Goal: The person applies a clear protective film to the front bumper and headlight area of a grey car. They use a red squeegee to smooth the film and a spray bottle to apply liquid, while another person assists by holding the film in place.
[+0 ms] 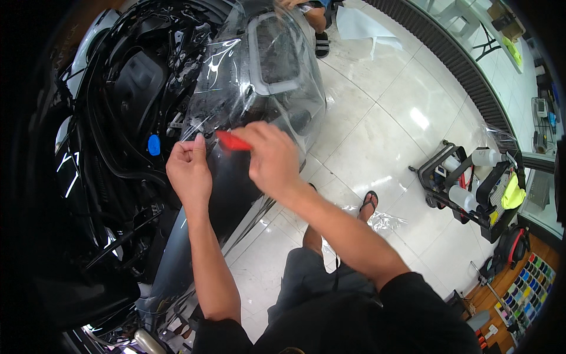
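My right hand [274, 158] is wrapped round a small red squeegee [232, 141], whose blade end points left over the dark car fender [227, 183]. A wrinkled sheet of clear film [230, 82] drapes over the front of the fender and the headlight area. At the inner edge of the fender, my left hand [190, 171] is closed, thumb against curled fingers, pinching what appears to be the film's edge. The two hands are a short way apart.
The engine bay [138, 88] lies open on the left, with a blue cap [154, 145]. Another person's leg [317, 20] shows at the far end. A tool cart [466, 189] with bottles and a yellow cloth [513, 192] stands on the right. Scrap film [386, 222] lies by my foot.
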The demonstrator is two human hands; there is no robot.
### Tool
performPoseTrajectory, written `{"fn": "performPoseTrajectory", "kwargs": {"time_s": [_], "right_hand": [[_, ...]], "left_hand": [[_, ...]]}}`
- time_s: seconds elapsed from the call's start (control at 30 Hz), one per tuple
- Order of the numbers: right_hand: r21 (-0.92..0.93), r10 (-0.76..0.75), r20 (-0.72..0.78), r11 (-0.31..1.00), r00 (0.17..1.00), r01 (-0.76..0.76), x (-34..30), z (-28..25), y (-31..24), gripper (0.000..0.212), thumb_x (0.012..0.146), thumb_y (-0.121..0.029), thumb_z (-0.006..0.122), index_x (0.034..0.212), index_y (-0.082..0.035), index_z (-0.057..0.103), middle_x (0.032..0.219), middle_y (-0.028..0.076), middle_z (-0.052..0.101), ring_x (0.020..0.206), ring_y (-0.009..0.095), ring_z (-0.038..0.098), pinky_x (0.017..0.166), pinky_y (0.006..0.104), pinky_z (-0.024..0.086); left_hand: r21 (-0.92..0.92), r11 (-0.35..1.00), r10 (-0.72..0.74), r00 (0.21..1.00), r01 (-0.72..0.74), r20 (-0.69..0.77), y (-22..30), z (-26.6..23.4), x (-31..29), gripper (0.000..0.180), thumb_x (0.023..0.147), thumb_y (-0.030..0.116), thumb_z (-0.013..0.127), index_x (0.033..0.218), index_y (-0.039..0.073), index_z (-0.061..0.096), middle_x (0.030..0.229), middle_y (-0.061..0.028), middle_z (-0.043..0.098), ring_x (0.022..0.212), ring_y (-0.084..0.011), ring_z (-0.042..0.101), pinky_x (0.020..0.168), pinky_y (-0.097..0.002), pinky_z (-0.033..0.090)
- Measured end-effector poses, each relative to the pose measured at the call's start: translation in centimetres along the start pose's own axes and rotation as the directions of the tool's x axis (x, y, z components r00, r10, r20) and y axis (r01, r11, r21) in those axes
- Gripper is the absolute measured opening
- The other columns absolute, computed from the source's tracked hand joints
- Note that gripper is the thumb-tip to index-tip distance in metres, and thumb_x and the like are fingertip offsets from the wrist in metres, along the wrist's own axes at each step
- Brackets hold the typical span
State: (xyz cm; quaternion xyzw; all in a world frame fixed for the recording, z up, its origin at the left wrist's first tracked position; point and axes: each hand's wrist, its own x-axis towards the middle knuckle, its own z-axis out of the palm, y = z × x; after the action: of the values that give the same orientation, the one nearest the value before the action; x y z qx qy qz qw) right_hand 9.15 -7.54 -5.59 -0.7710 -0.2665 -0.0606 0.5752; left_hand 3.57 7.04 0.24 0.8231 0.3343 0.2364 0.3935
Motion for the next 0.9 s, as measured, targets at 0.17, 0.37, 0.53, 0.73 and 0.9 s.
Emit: {"fn": "performPoseTrajectory", "kwargs": {"time_s": [0.17,0.37,0.53,0.73,0.9], "right_hand": [[-0.065,-0.034,-0.209,0.998,0.977,0.021,3.3,-1.8,1.9,0.043,0.070,0.001,0.065,0.112,-0.011,0.069,0.105,0.007,0.064,0.096,0.029,0.061,0.080,0.0413,0.048],[-0.001,0.005,-0.017,1.000,1.000,-0.005,-0.1,0.2,-0.8,0.046,0.068,0.004,0.062,0.110,-0.013,0.071,0.110,0.007,0.067,0.098,0.029,0.063,0.082,0.0425,0.050],[0.267,0.194,0.131,0.938,0.972,-0.223,6.1,-5.1,3.7,0.026,0.085,-0.019,0.077,0.105,-0.002,0.074,0.086,0.014,0.075,0.074,0.020,0.070,0.069,0.0345,0.053],[0.052,0.164,0.224,0.982,0.961,-0.180,3.4,-2.6,3.2,0.015,0.084,-0.018,0.073,0.094,-0.006,0.071,0.081,0.013,0.070,0.078,0.036,0.068,0.069,0.0447,0.052],[-0.050,-0.133,0.194,0.988,0.972,0.146,2.4,-2.7,2.8,0.010,0.084,-0.016,0.074,0.090,-0.009,0.069,0.080,0.008,0.063,0.073,0.032,0.064,0.063,0.0436,0.049]], "left_hand": [[0.047,0.999,0.027,0.999,-0.024,-0.044,0.3,0.1,-0.5,0.029,0.099,0.021,0.070,0.079,0.001,0.061,0.058,0.0055,0.052,0.054,-0.0012,0.037,0.049,-0.0235,0.025],[-0.006,1.000,-0.002,1.000,0.002,-0.006,0.3,0.1,-0.1,0.028,0.099,0.020,0.069,0.080,0.002,0.061,0.059,0.0063,0.053,0.055,-0.0005,0.037,0.050,-0.0231,0.025],[0.020,1.000,0.017,0.999,-0.016,-0.034,-0.5,-0.5,-0.2,0.027,0.099,0.021,0.069,0.081,0.001,0.063,0.059,0.0067,0.052,0.055,-0.0004,0.038,0.051,-0.0230,0.026],[0.095,0.995,-0.019,0.999,0.023,-0.046,0.6,0.0,-0.3,0.028,0.098,0.023,0.069,0.083,0.000,0.065,0.059,0.0051,0.054,0.056,-0.0018,0.040,0.053,-0.0233,0.030],[0.089,0.994,-0.064,0.996,0.069,-0.058,0.7,0.0,-0.4,0.029,0.098,0.024,0.069,0.084,-0.001,0.065,0.060,0.0041,0.055,0.056,-0.0033,0.041,0.053,-0.0247,0.032]]}}
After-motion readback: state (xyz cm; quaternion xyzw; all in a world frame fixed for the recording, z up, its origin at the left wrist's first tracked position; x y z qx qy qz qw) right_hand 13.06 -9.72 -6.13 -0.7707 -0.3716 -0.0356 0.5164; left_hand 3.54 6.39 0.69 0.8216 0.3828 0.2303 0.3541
